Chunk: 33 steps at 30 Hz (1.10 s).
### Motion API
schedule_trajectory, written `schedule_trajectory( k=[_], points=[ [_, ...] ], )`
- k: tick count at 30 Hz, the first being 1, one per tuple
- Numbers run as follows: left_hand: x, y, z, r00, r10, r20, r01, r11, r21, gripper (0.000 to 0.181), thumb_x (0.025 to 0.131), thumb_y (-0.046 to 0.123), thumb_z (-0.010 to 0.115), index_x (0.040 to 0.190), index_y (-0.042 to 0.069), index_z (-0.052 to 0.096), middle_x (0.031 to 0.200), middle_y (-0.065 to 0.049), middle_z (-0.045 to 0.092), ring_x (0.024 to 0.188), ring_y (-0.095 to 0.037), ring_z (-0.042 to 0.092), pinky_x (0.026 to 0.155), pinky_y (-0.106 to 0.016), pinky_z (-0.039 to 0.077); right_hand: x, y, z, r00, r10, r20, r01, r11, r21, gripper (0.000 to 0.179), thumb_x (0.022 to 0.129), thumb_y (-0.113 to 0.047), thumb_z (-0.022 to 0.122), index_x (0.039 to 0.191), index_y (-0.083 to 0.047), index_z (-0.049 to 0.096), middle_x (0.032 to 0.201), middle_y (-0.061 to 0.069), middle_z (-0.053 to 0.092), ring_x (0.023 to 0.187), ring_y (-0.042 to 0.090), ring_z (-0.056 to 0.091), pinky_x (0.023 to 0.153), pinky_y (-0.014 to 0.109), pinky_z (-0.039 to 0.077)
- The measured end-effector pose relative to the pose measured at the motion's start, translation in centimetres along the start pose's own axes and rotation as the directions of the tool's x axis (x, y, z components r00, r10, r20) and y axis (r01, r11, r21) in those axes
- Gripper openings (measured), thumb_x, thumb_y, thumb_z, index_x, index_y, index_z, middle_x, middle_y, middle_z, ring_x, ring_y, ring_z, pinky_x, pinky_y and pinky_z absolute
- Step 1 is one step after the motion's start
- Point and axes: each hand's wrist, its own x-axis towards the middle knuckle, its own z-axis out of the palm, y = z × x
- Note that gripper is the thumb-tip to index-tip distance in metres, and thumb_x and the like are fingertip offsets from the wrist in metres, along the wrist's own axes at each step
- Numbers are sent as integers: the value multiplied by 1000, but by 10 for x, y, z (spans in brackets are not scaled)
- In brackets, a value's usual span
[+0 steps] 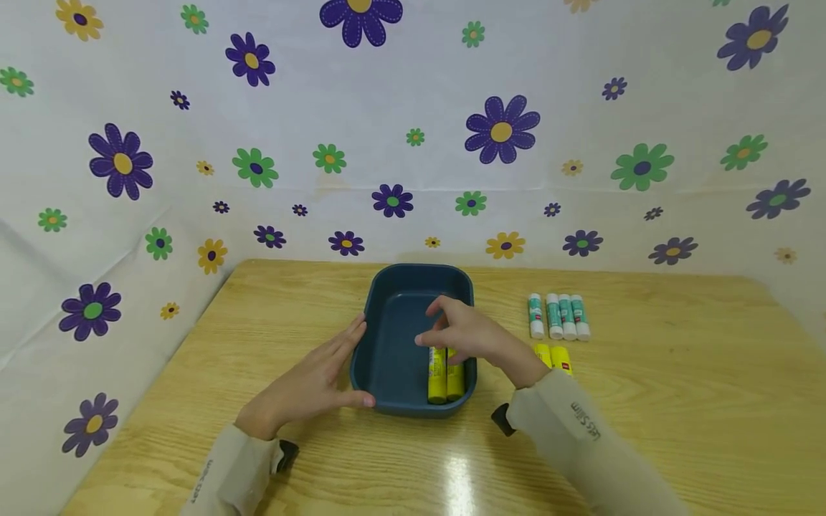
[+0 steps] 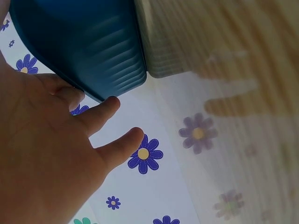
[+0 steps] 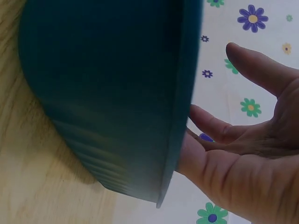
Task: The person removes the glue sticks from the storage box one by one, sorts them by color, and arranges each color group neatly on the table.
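Observation:
A dark blue bin point(image 1: 391, 358) stands on the table, with two yellow glue sticks point(image 1: 437, 383) lying side by side in its near right corner. My left hand point(image 1: 310, 380) rests against the bin's left side, fingers extended along the wall and thumb at the near rim. In the left wrist view, the fingertips point(image 2: 111, 103) touch the bin's edge. Over the right part of the bin, my right hand point(image 1: 467, 331) hovers above the glue sticks with nothing in its grasp. Its fingers and thumb are loosely bent and apart, partly covering the sticks' upper ends.
Right of the bin, several white and green glue sticks point(image 1: 559, 317) lie in a row on the wooden table point(image 1: 677, 387). Nearer, two more yellow glue sticks point(image 1: 561, 357) are partly hidden by the right sleeve. A flower-patterned sheet point(image 1: 413, 93) hangs behind and at the left.

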Motion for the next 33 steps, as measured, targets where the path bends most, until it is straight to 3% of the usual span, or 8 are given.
schedule_trajectory(
  k=[5,15,25,29,33],
  points=[
    [0,-1,-1,1000,4,-2,-4,1000,1,110,88,58,72,161,0,14,170,-11,7,151,-39,19,115,-63,27,3,1,9,1000,19,3,-19,998,-61,55,96,-22,71,138,3,46,116,16,58,95,28,63,76,41,60],
    [0,-1,-2,1000,-8,2,8,1000,-13,110,87,57,73,161,0,15,170,-12,6,152,-38,18,115,-61,27,11,7,23,999,1,-48,4,994,106,48,97,-14,70,134,7,48,112,19,56,98,31,64,75,43,62],
    [-1,-1,-2,999,-33,9,34,999,-22,110,88,56,74,162,1,14,170,-11,7,152,-38,19,115,-62,27,20,11,36,996,24,-90,-14,993,117,46,94,-9,72,132,5,49,106,17,56,90,29,66,70,41,62],
    [-1,0,-3,999,-33,10,34,999,-42,109,88,55,74,162,1,15,170,-11,7,151,-39,19,115,-63,27,24,12,44,997,46,-68,-38,992,121,49,93,-8,72,134,4,48,104,16,58,89,28,65,66,39,62],
    [0,0,-3,1000,-22,14,23,999,-45,108,89,54,74,162,1,14,170,-10,6,152,-37,18,116,-61,26,26,14,47,998,61,-10,-58,979,194,56,94,-6,70,141,6,42,108,18,61,94,30,66,67,41,62]
  ],
)
